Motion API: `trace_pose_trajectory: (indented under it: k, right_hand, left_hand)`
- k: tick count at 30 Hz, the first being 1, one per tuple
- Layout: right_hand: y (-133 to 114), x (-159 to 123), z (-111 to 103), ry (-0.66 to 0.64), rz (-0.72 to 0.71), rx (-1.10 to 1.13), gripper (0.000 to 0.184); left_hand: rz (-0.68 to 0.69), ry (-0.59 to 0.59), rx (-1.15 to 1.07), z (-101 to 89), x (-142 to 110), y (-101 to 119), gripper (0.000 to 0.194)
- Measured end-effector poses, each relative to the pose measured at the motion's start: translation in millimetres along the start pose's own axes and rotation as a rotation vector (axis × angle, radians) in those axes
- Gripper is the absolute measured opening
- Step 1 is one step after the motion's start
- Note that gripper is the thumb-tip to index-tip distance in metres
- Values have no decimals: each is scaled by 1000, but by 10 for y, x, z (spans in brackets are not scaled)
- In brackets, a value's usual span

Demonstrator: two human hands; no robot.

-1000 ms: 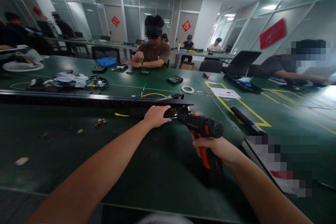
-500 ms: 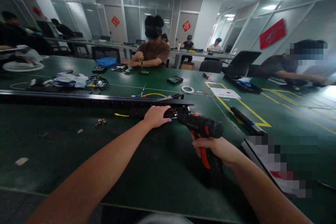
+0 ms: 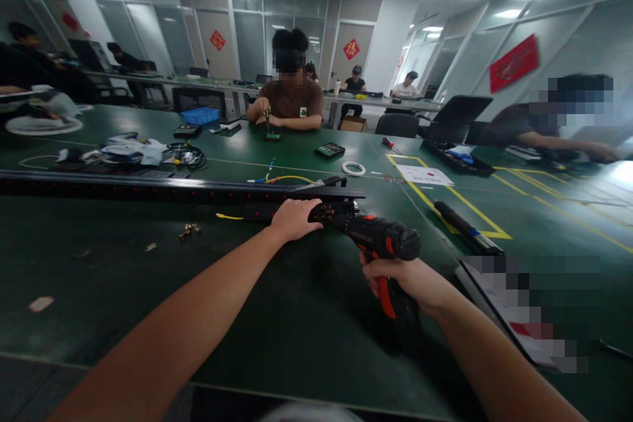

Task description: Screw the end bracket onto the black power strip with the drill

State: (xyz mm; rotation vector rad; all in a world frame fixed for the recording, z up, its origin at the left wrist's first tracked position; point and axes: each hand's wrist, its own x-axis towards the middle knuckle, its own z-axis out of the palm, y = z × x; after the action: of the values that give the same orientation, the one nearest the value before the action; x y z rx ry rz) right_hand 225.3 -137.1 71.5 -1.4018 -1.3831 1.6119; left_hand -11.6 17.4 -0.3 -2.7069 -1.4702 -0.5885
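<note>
My right hand (image 3: 395, 273) is wrapped round the grip of a black and orange cordless drill (image 3: 383, 235). The drill points left, its nose up against the open end of a black module (image 3: 257, 211) that shows brass-coloured parts (image 3: 325, 211). Whether the bit sits on a screw is too small to tell. My left hand (image 3: 295, 219) grips this module from above, thumb toward the drill and the other fingers partly hidden behind it. A long black rail (image 3: 163, 188) with red marks lies just behind the module. A yellow wire (image 3: 229, 216) sticks out at the module's left.
Small brass screws (image 3: 189, 231) lie on the green table (image 3: 277, 316). Behind the rail are coloured wires (image 3: 287, 178), a white ring (image 3: 353, 169) and a circuit board (image 3: 330, 150). A dark cylindrical tool (image 3: 467, 227) and a clipboard (image 3: 509, 316) lie right. A co-worker (image 3: 291, 102) sits opposite.
My hands and the drill keep almost the same place. The glint at the drill's tip has dimmed. Opposite, the co-worker's outstretched hand has drawn in toward the screwdriver.
</note>
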Motion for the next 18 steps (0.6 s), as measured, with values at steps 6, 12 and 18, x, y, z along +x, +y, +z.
trace_pose_trajectory:
  k: [6, 12, 18]
  right_hand:
    - [3, 3, 1, -1, -1, 11, 18]
    - [4, 2, 11, -2, 2, 14, 18]
    - [0, 0, 12, 3, 3, 7, 20]
  left_hand:
    - [-5, -1, 0, -12, 5, 18, 66]
    - [3, 6, -1, -15, 5, 17, 65]
    - [-5, 1, 12, -28, 1, 29, 66]
